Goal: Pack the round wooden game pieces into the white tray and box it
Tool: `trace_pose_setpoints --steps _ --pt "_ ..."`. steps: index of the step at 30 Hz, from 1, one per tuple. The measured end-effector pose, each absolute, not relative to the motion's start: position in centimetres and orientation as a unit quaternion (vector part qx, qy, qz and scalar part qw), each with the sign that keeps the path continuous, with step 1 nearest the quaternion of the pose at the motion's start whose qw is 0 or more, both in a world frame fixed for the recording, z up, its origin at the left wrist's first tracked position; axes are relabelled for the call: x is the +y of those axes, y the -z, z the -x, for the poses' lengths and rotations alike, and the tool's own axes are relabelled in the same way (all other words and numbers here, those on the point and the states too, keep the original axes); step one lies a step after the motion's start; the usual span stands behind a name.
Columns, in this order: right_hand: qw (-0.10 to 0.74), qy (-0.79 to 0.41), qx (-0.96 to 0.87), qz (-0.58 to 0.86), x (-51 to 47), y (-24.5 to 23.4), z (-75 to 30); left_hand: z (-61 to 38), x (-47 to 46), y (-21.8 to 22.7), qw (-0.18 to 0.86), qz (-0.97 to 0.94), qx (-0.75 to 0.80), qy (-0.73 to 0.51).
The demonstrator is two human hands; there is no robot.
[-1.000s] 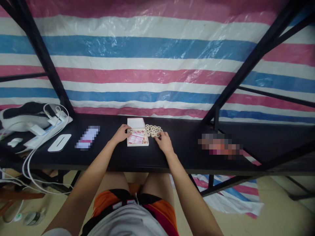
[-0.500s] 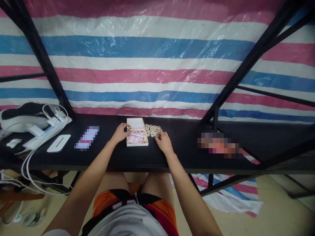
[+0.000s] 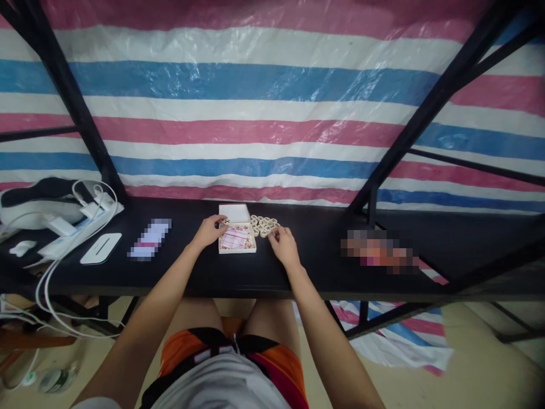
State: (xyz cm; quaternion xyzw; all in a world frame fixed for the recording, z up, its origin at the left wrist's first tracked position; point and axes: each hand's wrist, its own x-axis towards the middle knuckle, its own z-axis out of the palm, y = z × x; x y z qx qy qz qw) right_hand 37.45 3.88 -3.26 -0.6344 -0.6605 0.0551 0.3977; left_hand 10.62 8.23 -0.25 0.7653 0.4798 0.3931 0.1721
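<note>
A small open box [image 3: 237,250] stands on the black desk, its white lid [image 3: 234,213] folded back. Inside lie a folded red-lined paper sheet [image 3: 234,238] and several round pieces with red characters. My left hand [image 3: 208,230] is at the box's left edge, its fingers closed on a Chinese chess piece [image 3: 226,221] with a black mark. To the right of the box, several pale Chinese chess pieces [image 3: 260,224] sit close together. My right hand [image 3: 284,245] is at their near right side, thumb and fingertips pinched on a piece that they largely hide.
A blurred-out phone-like object [image 3: 150,239], a white flat device [image 3: 101,249] and a power strip [image 3: 80,227] with cables are on the left. A pixelated object [image 3: 378,250] lies on the right. Black metal posts [image 3: 385,153] frame a striped plastic sheet [image 3: 238,130] behind the desk [image 3: 315,267].
Hardly anything differs. Both hands keep their places, and the right fingertips have shifted very slightly at the edge of the pieces.
</note>
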Motion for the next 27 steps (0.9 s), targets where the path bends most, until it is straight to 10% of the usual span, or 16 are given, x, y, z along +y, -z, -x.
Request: trace_pose_setpoints --steps 18,27 --pt "0.546 0.01 -0.725 0.42 0.8 0.9 -36.5 -11.0 7.6 -0.3 0.177 -0.771 0.473 -0.388" --pt "0.399 -0.039 -0.808 0.432 1.5 1.1 -34.7 -11.9 6.8 -0.4 0.21 -0.781 0.449 -0.379"
